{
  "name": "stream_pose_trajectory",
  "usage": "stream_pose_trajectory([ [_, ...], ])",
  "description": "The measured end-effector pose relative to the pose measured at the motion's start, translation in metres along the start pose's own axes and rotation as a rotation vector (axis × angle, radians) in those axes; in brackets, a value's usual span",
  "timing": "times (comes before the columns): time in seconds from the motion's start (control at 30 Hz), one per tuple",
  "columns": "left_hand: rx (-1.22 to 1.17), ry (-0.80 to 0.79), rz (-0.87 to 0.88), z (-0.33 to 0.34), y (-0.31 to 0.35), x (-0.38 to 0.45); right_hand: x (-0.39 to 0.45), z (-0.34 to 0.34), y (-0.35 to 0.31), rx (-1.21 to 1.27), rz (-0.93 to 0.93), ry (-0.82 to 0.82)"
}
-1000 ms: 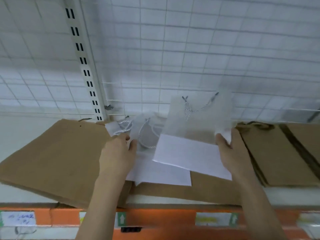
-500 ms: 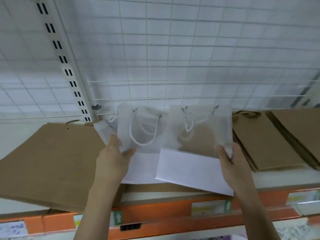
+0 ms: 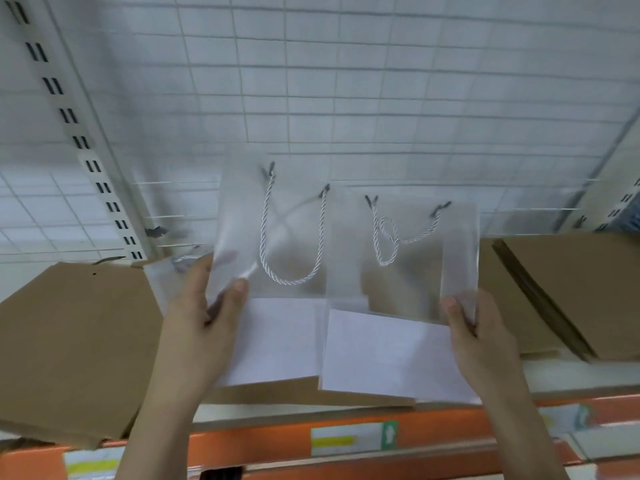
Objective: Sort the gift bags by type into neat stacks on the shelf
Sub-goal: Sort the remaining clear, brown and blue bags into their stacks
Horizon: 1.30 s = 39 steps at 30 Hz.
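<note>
Wire grid [image 3: 346, 98] behind; slotted upright [image 3: 74, 133] left.

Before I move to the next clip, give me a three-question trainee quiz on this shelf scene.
1. True or false: the left hand grips a brown paper bag.
2. What kind of handles do the translucent gift bags have: A ribbon, B twisted cord, C none?
3. Fill in: the shelf's front beam is coloured ____.

Key: 1 false, each hand, including the right hand, grips a translucent gift bag. 2 B. 3 orange.
</note>
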State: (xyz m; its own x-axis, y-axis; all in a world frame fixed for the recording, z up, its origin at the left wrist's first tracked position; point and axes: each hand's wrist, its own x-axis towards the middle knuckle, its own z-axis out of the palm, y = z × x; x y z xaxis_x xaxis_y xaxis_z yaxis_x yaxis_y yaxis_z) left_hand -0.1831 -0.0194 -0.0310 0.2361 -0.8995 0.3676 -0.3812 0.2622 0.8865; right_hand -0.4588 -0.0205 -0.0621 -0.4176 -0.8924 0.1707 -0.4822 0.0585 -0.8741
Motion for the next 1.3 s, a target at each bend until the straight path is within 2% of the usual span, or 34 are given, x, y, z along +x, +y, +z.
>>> stream_pose_trajectory([
  [0.17,-0.064,0.007,-0.004,0.089,0.036,-0.022,0.038,-0.088,0.044,-0.023,-0.03,0.125],
  [0.43,-0.081,0.041,-0.012,0.238,0.099,-0.072,0.093,-0.218,0.101,-0.096,-0.102,0.115],
  [0.77,-0.15,0.054,-0.098,0.296,0.121,-0.092,0.109,-0.271,0.137,-0.092,-0.089,0.096],
  [1.03,-0.18,0.051,-0.118,0.337,0.142,-0.1,0.13,-0.306,0.161,-0.13,-0.164,0.141],
  [1.3,-0.19,0.164,-0.032,0.419,0.184,-0.115,0.187,-0.372,0.204,0.019,-0.17,0.111],
])
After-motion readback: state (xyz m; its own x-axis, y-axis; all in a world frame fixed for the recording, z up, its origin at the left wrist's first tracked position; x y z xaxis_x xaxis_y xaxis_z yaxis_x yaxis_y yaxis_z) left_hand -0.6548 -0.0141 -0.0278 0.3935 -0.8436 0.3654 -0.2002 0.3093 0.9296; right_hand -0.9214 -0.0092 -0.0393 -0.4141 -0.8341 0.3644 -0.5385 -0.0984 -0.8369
